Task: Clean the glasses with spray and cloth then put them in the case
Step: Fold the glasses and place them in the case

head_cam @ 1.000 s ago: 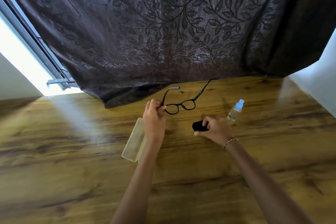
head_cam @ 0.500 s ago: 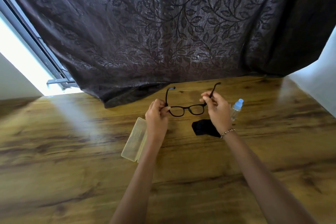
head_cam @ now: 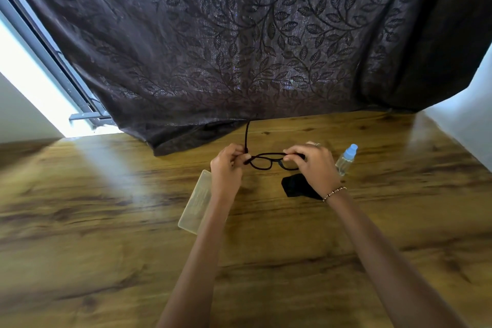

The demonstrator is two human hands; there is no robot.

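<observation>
I hold black-framed glasses (head_cam: 266, 162) above the wooden table (head_cam: 106, 208), both hands on them. My left hand (head_cam: 227, 168) pinches the left hinge, and that temple sticks up away from me. My right hand (head_cam: 312, 162) grips the right side, with its temple folded flat along the frame top. A black cloth (head_cam: 295, 186) lies on the table under my right wrist. A small clear spray bottle (head_cam: 346, 160) with a blue cap lies just right of my right hand. The translucent case (head_cam: 195, 202) lies shut beside my left forearm.
A dark leaf-patterned curtain (head_cam: 239, 48) hangs over the table's far edge, close behind the glasses. A bright window and its frame (head_cam: 53, 66) are at the far left. A white wall (head_cam: 468, 114) borders the table on the right.
My right hand left the black cloth on the table, rose to the glasses and folded the right temple in against the frame. The left hand kept its hold.
</observation>
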